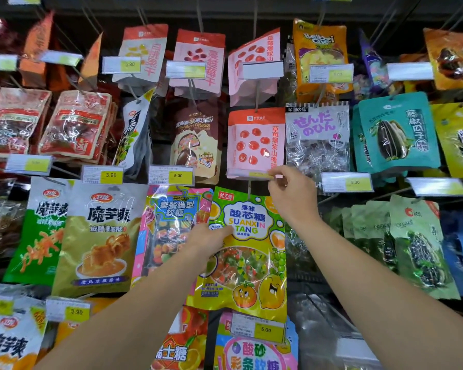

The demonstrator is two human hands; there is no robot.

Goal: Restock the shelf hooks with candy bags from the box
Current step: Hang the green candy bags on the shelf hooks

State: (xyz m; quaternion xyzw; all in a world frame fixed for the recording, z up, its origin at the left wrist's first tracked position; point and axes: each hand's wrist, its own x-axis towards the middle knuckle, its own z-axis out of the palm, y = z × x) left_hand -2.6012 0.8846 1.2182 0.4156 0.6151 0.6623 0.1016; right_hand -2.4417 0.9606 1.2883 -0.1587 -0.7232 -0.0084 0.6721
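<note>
**Glossy candy bag at the hook**

A flat, glossy yellow-green SUANXIN TANG candy bag (247, 252), its clear window showing small multicoloured candies, hangs mid-shelf under a thin metal hook (249, 186). The left hand (207, 237) grips the bag's left edge, fingers curled. The right hand's (292, 193) fingers pinch the hook's price tag holder (253, 173).

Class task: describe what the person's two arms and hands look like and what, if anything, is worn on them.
Both forearms are bare as far as the frame shows: no sleeves, gloves, watch or bracelet are visible. The left hand and right hand show no rings. Fingernails look short and unpainted, though they are small in this view.
</note>
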